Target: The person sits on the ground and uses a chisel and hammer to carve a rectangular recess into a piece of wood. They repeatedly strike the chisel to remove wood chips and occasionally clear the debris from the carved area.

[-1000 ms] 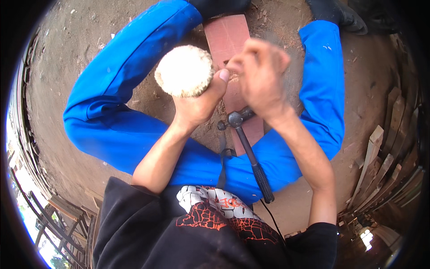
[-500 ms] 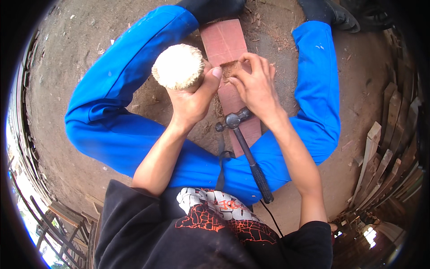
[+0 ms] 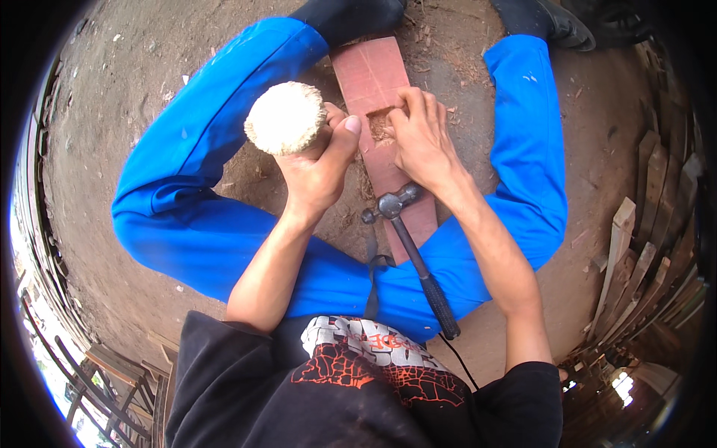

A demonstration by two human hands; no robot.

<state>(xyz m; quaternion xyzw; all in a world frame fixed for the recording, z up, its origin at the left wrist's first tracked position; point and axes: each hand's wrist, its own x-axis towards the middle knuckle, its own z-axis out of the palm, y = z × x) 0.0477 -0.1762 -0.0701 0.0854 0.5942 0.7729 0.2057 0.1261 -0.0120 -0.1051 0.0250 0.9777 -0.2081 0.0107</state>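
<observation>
My left hand (image 3: 317, 164) is wrapped round a chisel (image 3: 284, 118), seen end-on by its pale, round, frayed wooden handle; its blade is hidden. Between my legs lies a reddish wooden board (image 3: 371, 71) with a rough notch (image 3: 381, 128) cut in it, holding loose brown shavings. At the notch's right edge, my right hand (image 3: 424, 142) has its fingers curled together, with the tips partly hidden. A ball-peen hammer (image 3: 409, 243) rests with its dark head on the board and its grip across my right thigh.
My legs in blue trousers (image 3: 168, 157) bend around the board on bare dirt ground (image 3: 97, 187). Wood offcuts (image 3: 616, 239) are heaped at the right. A wooden frame (image 3: 116, 366) stands at the lower left. A black strap (image 3: 372, 276) hangs near my waist.
My right hand's fingers have drawn together and shifted slightly right, uncovering more of the notch. My left hand has moved a little left and down with the chisel.
</observation>
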